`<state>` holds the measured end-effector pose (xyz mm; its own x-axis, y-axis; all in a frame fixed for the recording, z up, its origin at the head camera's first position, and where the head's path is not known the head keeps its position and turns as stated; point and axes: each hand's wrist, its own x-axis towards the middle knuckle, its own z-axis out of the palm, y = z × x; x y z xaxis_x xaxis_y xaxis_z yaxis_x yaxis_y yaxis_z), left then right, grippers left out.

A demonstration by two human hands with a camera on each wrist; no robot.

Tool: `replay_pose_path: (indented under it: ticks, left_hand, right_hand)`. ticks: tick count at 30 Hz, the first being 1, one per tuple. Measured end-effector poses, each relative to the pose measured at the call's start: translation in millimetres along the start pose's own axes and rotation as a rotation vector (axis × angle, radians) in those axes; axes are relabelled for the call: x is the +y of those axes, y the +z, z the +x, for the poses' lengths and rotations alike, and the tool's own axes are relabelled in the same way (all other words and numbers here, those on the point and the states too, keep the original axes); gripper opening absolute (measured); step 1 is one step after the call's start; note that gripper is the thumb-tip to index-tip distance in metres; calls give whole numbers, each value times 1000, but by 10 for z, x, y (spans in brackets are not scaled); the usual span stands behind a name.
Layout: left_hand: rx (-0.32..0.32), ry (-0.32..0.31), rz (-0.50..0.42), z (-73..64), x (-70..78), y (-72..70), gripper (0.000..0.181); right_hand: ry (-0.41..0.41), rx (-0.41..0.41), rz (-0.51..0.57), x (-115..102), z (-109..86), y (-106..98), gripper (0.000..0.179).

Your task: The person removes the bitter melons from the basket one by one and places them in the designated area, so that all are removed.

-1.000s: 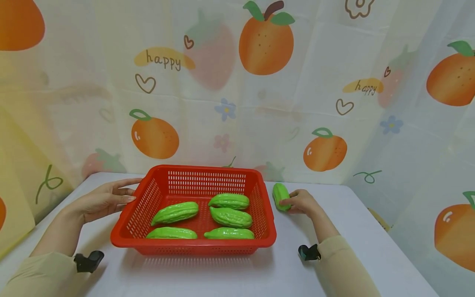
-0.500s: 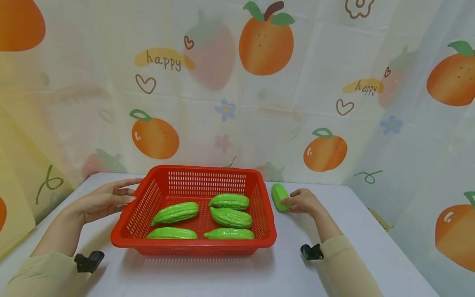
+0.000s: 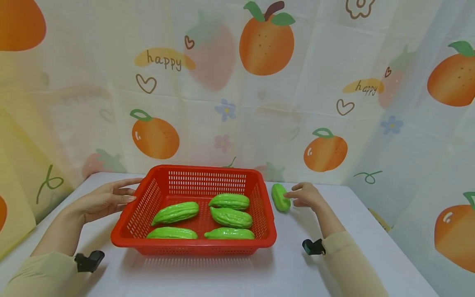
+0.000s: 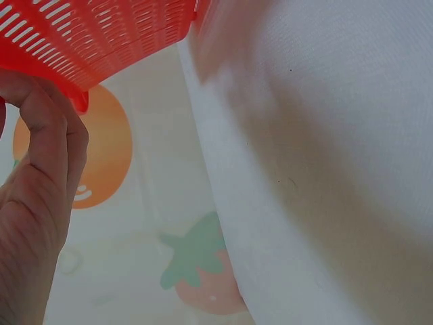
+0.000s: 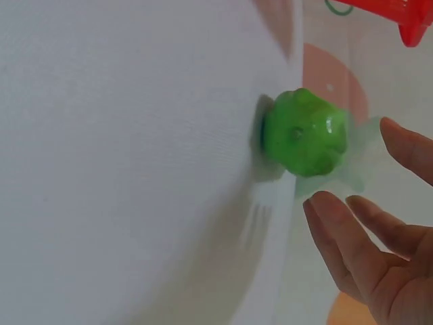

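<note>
My left hand (image 3: pixel 105 200) holds the left rim of a red plastic basket (image 3: pixel 187 243); in the left wrist view its fingers (image 4: pixel 47 135) bend at the rim. Inside lie several glossy green bitter melons, two at the left and the others at the right, among them a wrinkled bitter melon (image 3: pixel 231 218). Outside the right wall, another bitter melon (image 3: pixel 280 198) lies lengthwise on the table. Close at its right side is my right hand (image 3: pixel 308 196), fingers spread and holding nothing. The right wrist view shows a gap between these fingertips (image 5: pixel 328 203) and the melon's end (image 5: pixel 304 132).
The white table (image 3: pixel 200 276) ends just behind the basket, where a fruit-printed curtain (image 3: pixel 259 107) hangs. A second curtain side (image 3: pixel 419 173) stands at the right. Each forearm wears a black wrist device, such as the right device (image 3: pixel 313 246).
My right hand has let go of the bitter melon, spread its fingers, and moved slightly up and to the right. The melon shifted a little left. My left hand and the basket stayed put.
</note>
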<state>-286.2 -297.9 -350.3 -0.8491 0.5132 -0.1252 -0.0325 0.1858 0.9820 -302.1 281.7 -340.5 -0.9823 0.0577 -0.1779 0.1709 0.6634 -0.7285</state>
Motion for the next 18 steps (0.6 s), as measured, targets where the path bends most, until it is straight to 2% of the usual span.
replay_pose_path:
  ticks: [12, 18]
  left_hand:
    - [46, -31, 47, -2, 19, 40, 60]
    - [42, -26, 28, -11, 13, 28, 57]
  right_hand:
    - [-49, 58, 31, -238, -6, -90, 60]
    - [-95, 65, 45, -417, 7, -154, 60]
